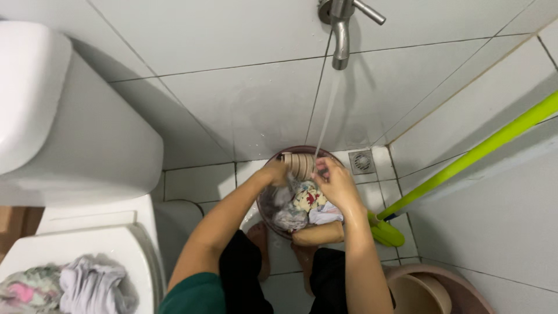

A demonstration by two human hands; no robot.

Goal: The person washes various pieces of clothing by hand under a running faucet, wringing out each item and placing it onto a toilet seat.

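Toilet (75,145) at left, crumpled clothes (64,285) on its lid. Green mop (465,157) leans at right. Basin (268,206) on the floor tiles under the running tap (341,29), filled with wet laundry (305,200): striped, floral and white pieces, bunched and soaked. Left hand (273,172) and right hand (336,183) both curl their fingers around one piece of cloth at the basin's top, under the water stream.

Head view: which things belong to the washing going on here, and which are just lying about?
In use:
left hand
right hand
basin
wet clothes
tap
stream of water

Lying about:
green mop
toilet
clothes on the toilet lid
second basin
floor drain
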